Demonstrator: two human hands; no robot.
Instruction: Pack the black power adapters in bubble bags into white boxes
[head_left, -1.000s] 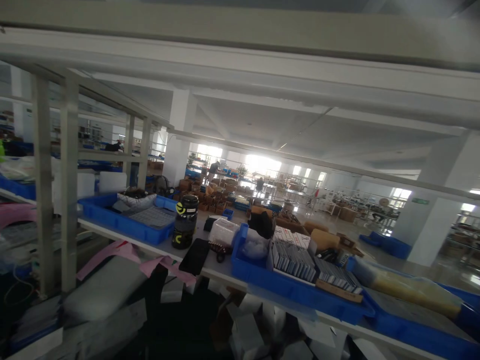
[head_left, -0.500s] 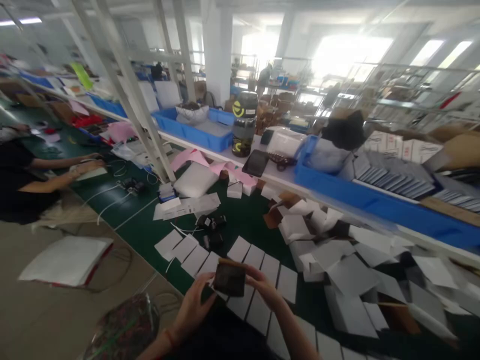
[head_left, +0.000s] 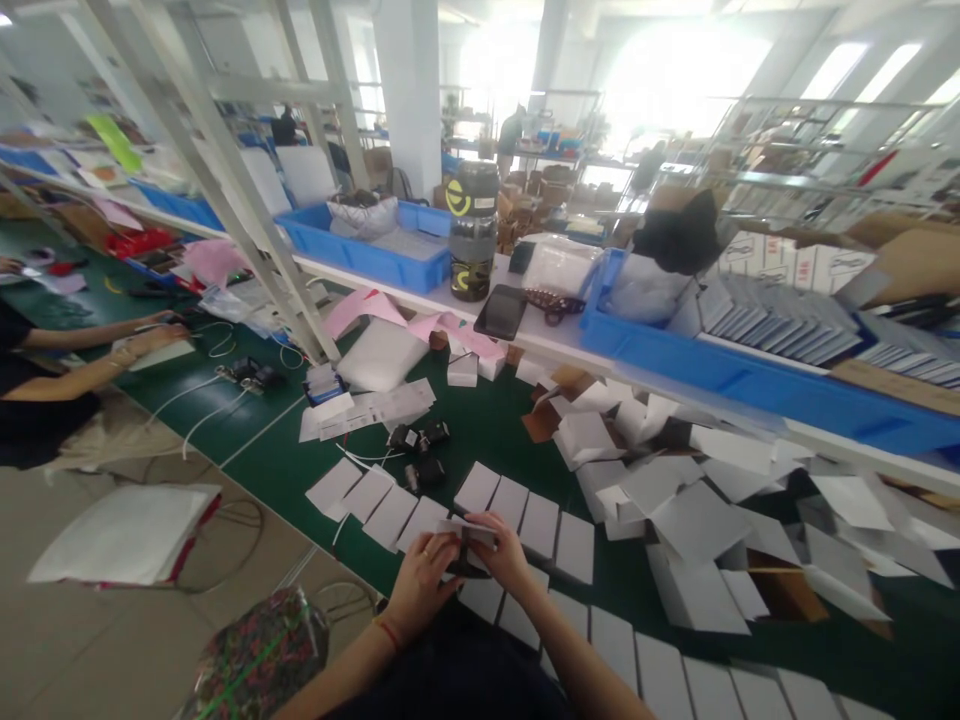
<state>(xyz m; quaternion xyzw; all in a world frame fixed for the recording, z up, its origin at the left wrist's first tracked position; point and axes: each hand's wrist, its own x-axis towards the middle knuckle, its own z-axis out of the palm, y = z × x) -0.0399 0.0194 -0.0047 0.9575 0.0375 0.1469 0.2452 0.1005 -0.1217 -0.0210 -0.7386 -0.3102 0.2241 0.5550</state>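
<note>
With left hand (head_left: 426, 574) and right hand (head_left: 501, 556) nearly closed, fingers bent inward, gripping a small dark object (head_left: 471, 570) from both sides, close to the body and above the near edge of the green desk (head_left: 510, 425). Also between the fingertips, a pale flat piece (head_left: 451, 526); too small and covered to tell which fingers pinch it, or exactly how it meets the dark object. Set out around both hands in slanting rows, white boxes (head_left: 536, 523), with more running off toward the lower right. Just beyond the left hand, black devices (head_left: 426, 437) with a white cable, then printed sheets (head_left: 375, 410) farther back. To the right, a loose heap of opened cartons (head_left: 697, 540). Above the desk, on a raised shelf (head_left: 536, 345), a dark bottle (head_left: 472, 235) between two blue bins, near a black phone (head_left: 500, 312). At far left, bent over the same desk, a co-worker's forearms (head_left: 82, 360).
</note>
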